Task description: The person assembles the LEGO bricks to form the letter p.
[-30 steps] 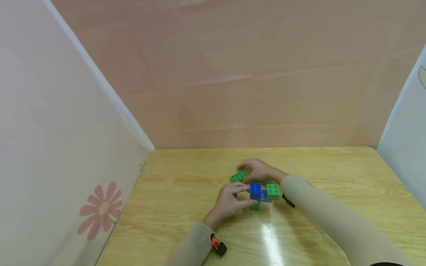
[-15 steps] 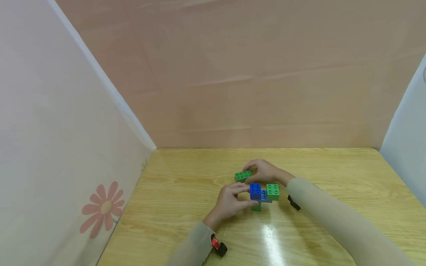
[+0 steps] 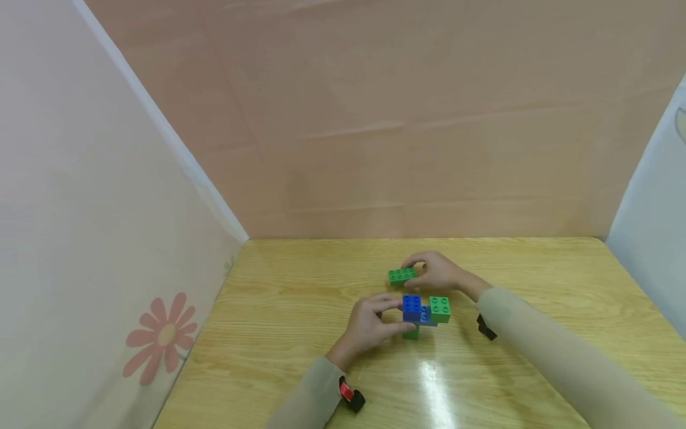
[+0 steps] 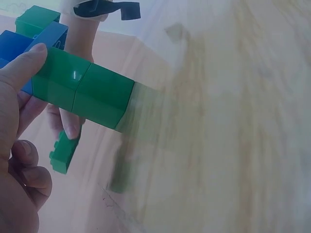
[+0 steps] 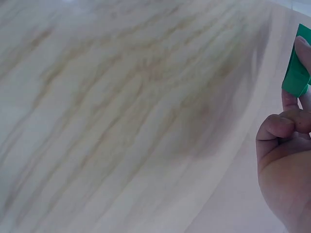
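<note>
My left hand grips a small toy-brick build from its left side, thumb in front and fingers behind. On top of the build are a dark blue brick and a light green brick, joined by a lighter blue brick. Below them, two stacked green bricks form a stem in the left wrist view. Farther back, my right hand pinches the right end of a long green studded brick. That brick shows only partly at the right edge of the right wrist view.
Both hands work over a wooden table. A brown-pink back panel rises behind it, with pale side panels left and right. The left panel bears a printed pink flower. Black wrist straps sit at both sleeves.
My right hand has shifted rightward and slightly back, carrying the long green brick along and turning it straighter. The left hand and its build have stayed in place.
</note>
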